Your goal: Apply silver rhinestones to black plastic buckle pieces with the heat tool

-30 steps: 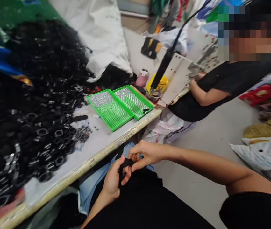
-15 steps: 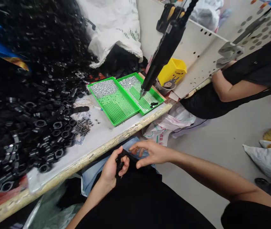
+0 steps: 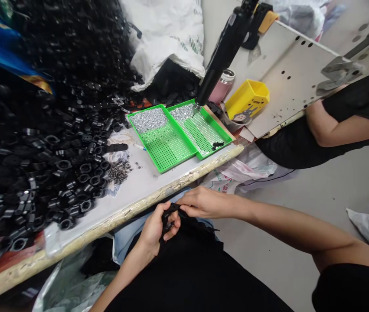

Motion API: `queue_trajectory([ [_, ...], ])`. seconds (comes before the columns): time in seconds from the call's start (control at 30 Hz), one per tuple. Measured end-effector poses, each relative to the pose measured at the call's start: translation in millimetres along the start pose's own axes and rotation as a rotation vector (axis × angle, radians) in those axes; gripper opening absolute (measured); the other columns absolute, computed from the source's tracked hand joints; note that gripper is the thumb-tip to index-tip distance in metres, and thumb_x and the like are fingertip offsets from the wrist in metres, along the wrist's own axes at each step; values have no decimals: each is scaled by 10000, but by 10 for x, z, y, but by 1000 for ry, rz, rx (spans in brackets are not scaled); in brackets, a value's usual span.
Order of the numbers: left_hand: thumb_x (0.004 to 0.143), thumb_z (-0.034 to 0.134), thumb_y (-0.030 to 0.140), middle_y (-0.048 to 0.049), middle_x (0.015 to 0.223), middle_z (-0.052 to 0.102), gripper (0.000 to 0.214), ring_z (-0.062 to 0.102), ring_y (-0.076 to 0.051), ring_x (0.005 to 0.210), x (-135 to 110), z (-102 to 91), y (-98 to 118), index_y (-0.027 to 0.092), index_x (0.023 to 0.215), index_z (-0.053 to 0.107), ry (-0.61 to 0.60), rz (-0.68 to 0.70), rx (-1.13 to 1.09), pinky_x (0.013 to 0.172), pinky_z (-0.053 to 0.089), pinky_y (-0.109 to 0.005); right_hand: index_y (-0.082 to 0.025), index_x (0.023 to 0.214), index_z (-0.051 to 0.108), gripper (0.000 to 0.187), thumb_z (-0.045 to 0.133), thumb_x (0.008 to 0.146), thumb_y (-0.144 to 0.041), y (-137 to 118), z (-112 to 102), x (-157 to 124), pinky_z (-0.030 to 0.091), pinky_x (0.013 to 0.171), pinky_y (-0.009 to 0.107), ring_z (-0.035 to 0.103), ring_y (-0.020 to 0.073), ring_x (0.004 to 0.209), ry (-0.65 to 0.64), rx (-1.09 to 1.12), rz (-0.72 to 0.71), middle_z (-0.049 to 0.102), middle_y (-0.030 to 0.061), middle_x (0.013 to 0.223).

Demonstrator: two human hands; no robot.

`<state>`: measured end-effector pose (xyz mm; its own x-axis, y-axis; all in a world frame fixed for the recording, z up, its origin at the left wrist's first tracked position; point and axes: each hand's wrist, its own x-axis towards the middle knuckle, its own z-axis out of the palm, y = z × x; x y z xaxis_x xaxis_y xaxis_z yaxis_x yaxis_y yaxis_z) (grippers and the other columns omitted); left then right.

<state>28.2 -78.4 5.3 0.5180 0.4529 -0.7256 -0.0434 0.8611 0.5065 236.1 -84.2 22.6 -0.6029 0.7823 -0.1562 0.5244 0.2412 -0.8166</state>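
The left hand (image 3: 155, 229) grips a small black part (image 3: 168, 215) over the lap. The right hand (image 3: 204, 203), spread and apart a moment ago, now pinches the part's upper end. Beyond, the tabletop (image 3: 145, 182) carries green trays (image 3: 168, 151) (screws heaped inside).

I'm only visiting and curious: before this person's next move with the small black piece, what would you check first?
1. Grip on the black piece: ok. The left hand wraps it and the right hand pinches its top, over the lap.
2. Piece whole and lined up: cannot tell, fingers hide it.
3. Screws on hand: ok, heaped at the far ends of the green trays.
4. Hanging screwdriver free: ok, no hand on it, tip over the right tray.
5. Co-worker's arm away from the trays: ok.
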Motion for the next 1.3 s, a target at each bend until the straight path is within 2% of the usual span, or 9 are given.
queue_trajectory([
  [0.13, 710, 660, 550, -16, 514, 582, 434, 398, -48, 348, -32, 38, 18, 162, 560, 535, 27, 25, 28, 335, 162, -175, -117, 1096, 743, 277, 489, 1013, -190, -83, -90, 32, 503, 722, 261, 701, 175, 778, -56, -126, -76, 771, 97, 918],
  [0.23, 702, 679, 580, -9, 527, 582, 450, 405, -54, 365, -29, 52, 2, 172, 587, 527, 32, 36, 54, 339, 156, -177, -125, 1151, 716, 255, 559, 950, -128, -122, -98, 64, 500, 715, 265, 710, 187, 799, -46, -241, -46, 772, 96, 948],
  [0.4, 709, 680, 647, -12, 543, 585, 502, 425, -73, 394, -38, 55, -37, 186, 600, 513, 6, 70, 150, 352, 155, -191, -122, 1006, 723, 191, 544, 941, -111, -202, -35, 62, 493, 685, 301, 703, 221, 764, -30, -441, -27, 754, 107, 874],
  [0.47, 708, 678, 669, -17, 546, 583, 524, 445, -81, 410, -50, 43, -65, 190, 591, 501, -27, 42, 180, 361, 150, -196, -127, 1005, 724, 196, 543, 931, -112, -186, -4, 41, 513, 704, 308, 711, 223, 767, 67, -434, -11, 760, 102, 864],
  [0.6, 731, 653, 712, -31, 559, 593, 555, 481, -101, 440, -33, 11, -146, 182, 613, 541, -136, -57, 269, 380, 158, -205, -159, 1120, 706, 328, 509, 877, -61, -49, 45, -2, 564, 823, 307, 728, 205, 912, 398, -284, -92, 779, 96, 1020],
  [0.73, 782, 658, 687, -67, 677, 674, 559, 468, -89, 446, 43, 8, -220, 143, 657, 644, -143, 116, 452, 418, 253, -224, -193, 935, 728, 287, 486, 873, -52, 42, -17, -30, 578, 793, 296, 708, 178, 844, 549, -214, -178, 751, 60, 908],
  [0.9, 798, 741, 598, -35, 820, 706, 543, 453, -84, 459, 76, 32, -222, 148, 1100, 724, 49, 438, 492, 489, 360, -245, -191, 875, 748, 269, 539, 839, -26, -94, -194, 34, 569, 817, 288, 718, 172, 885, 311, -183, -169, 758, 49, 947],
  [1.1, 748, 765, 524, 41, 464, 502, 372, 428, -118, 434, 13, 84, -158, 182, 673, 641, 165, 530, 534, 482, 304, -254, -169, 806, 752, 202, 654, 763, 2, -278, -206, 276, 499, 695, 231, 652, 129, 720, 146, -208, -118, 725, 16, 825],
  [1.3, 783, 668, 432, 22, 481, 538, 311, 500, -151, 473, -45, 45, -127, 214, 590, 559, 228, 575, 581, 531, 345, -265, -173, 789, 736, 191, 658, 762, 0, -267, -96, 325, 476, 690, 225, 621, 122, 709, 181, -171, -95, 704, -1, 799],
])
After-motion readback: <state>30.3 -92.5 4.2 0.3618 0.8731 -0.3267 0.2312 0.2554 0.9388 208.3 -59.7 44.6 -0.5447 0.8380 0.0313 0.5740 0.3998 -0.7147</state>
